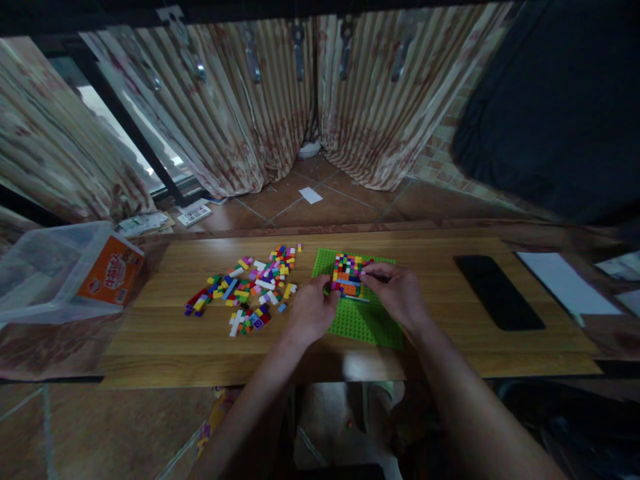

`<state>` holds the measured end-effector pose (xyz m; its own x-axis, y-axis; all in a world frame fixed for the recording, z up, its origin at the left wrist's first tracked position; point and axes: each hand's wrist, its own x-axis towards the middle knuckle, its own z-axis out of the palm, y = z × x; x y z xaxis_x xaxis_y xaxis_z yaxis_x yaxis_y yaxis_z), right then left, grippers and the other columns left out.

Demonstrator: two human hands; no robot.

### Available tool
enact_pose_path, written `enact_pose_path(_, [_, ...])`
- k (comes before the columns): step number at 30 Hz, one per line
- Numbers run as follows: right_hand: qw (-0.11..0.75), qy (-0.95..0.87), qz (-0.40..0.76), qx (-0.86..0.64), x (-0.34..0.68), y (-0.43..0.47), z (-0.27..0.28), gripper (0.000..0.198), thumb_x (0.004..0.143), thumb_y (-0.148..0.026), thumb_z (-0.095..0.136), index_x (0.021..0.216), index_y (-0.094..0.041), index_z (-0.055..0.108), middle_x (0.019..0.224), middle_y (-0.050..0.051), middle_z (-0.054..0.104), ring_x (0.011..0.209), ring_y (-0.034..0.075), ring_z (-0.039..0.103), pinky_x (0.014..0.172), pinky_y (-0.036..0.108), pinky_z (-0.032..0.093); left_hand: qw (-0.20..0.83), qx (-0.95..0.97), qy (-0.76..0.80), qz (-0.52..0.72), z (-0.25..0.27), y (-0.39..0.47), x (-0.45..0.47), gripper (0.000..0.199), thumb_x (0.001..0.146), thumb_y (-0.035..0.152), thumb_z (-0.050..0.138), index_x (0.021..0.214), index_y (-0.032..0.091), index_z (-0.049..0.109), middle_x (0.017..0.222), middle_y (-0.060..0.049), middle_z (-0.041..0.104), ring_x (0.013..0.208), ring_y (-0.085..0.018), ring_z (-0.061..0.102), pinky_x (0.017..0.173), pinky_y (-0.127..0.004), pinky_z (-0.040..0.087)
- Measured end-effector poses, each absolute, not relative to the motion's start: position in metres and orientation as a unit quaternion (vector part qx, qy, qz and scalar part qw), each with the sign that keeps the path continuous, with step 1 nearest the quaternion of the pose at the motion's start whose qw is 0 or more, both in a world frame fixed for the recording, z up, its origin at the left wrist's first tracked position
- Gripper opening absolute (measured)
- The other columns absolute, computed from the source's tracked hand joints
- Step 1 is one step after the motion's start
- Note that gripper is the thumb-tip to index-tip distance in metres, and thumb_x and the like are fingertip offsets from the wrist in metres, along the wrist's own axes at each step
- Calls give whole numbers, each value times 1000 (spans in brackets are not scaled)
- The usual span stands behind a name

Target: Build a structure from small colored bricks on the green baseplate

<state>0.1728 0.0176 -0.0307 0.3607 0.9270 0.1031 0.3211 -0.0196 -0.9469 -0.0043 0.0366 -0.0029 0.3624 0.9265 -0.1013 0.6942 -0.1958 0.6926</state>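
Observation:
A multicoloured block of toy building bricks (347, 272) stands on the upper part of a green studded baseplate (367, 327). My left hand (314, 310) is closed at the block's left side, its fingertips by the lower left corner. On the opposite side, my right hand (397, 293) pinches with thumb and forefinger against the block's right edge. Whatever either hand's fingertips hold is too small or too covered to make out. Just below the block lies a thin pale strip (356, 299) on the baseplate.
Loose bricks (265, 283) are spread in a pile left of the baseplate on the wooden table (160, 340). A clear plastic bin (55, 267) with an orange label stands beyond the left end. A black flat slab (497, 292) and white paper (567, 283) lie to the right.

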Motion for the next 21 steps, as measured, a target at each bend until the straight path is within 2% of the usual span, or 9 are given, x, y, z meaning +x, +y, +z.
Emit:
enact_pose_path(10, [500,-481,265,-670,173,20,-37,17,70,-35,68,77,-19,72,80,6,74,73,20,67,72,33,51,339,757,534,164,0,35,-4,23,88,25,50,104,15,64,73,-3,66,64,-17,59,62,-26,42])
enact_pose_path(21, [491,-482,260,-677,169,16,-28,18,75,-36,65,77,-19,71,78,4,73,70,19,66,69,31,49,349,751,533,176,-1,35,-3,22,86,24,51,102,16,65,78,-4,68,67,-17,60,63,-27,44])
